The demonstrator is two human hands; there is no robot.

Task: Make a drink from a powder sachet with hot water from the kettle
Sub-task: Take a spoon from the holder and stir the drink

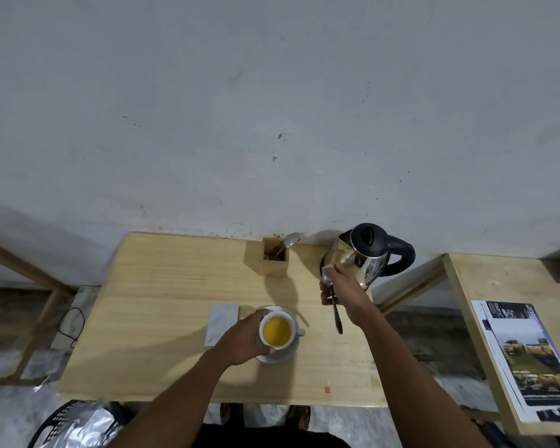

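Observation:
A white cup full of orange-yellow drink stands on a white saucer near the middle of the wooden table. My left hand wraps around the cup's left side. My right hand is raised to the right of the cup and grips a metal spoon, bowl end up, handle pointing down. The steel kettle with a black lid and handle stands just behind that hand. A flat silvery sachet lies left of the saucer.
A wooden cutlery box with a spoon and fork stands at the table's back edge against the wall. A second table with printed papers is on the right. A black basket sits on the floor at the lower left.

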